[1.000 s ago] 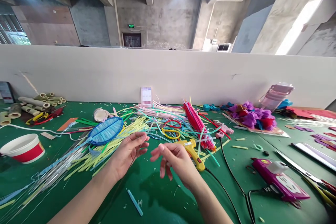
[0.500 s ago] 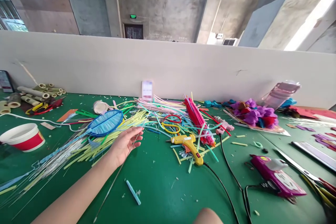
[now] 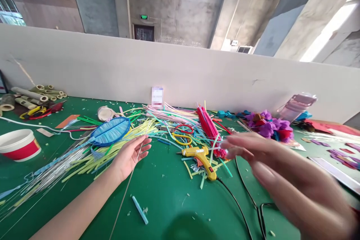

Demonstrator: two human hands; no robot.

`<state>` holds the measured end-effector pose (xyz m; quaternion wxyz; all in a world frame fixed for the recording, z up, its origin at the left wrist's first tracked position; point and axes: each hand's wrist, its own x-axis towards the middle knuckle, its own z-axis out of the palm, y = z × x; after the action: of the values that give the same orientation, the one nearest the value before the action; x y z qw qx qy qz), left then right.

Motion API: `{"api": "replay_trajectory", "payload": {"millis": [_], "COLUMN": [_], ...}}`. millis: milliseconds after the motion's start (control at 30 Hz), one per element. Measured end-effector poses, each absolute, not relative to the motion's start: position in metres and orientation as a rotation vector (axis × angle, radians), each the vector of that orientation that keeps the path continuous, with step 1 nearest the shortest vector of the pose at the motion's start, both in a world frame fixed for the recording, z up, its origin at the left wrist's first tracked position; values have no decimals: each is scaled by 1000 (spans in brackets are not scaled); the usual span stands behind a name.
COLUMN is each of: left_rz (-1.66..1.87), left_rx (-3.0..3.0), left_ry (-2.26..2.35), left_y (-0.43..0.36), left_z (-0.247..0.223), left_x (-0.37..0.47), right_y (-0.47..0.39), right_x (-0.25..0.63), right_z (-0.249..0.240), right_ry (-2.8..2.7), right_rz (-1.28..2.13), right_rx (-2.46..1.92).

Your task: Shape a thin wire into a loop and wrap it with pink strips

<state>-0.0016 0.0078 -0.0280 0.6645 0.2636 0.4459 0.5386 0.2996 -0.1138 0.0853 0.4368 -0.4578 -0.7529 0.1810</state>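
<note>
My left hand (image 3: 132, 155) is closed around a long thin wire (image 3: 125, 192), which slants down to the bottom edge of the view. Beyond that hand lies a blue leaf-shaped piece (image 3: 111, 132) on a pile of yellow-green strips (image 3: 81, 161). My right hand (image 3: 284, 180), large and blurred, hangs over the right side of the table with fingers apart and nothing visible between them. Left of its fingertips are a yellow glue gun (image 3: 201, 158) and a bundle of red and pink stems (image 3: 207, 125).
A paper cup (image 3: 21, 146) stands at the left, near bamboo pieces (image 3: 30, 99). Purple flowers (image 3: 266, 125) and a pink bottle (image 3: 298, 105) are at the back right. A black cable (image 3: 234, 202) crosses the green table (image 3: 168, 210); a pale partition (image 3: 112, 71) rises behind.
My right hand has come into view from the right, covering the pink socket box. My left hand keeps the wire, nearly in place. The view has shifted slightly.
</note>
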Motion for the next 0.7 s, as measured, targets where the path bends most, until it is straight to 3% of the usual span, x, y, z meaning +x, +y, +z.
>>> {"api": "replay_trajectory", "payload": {"millis": [200, 367, 700], "left_rz": [1213, 1147, 1063], "left_rx": [664, 707, 847], "left_ry": [1054, 1050, 1108], "left_y": [12, 12, 13], "left_z": [-38, -41, -39], "left_x": [-5, -3, 8], "right_y": [-4, 91, 173], "right_x": [298, 291, 229], "right_z": [90, 60, 16], "right_ry": [-1822, -2132, -2483], "right_rz": [720, 467, 129], "right_rx": [-1409, -1646, -1500]}}
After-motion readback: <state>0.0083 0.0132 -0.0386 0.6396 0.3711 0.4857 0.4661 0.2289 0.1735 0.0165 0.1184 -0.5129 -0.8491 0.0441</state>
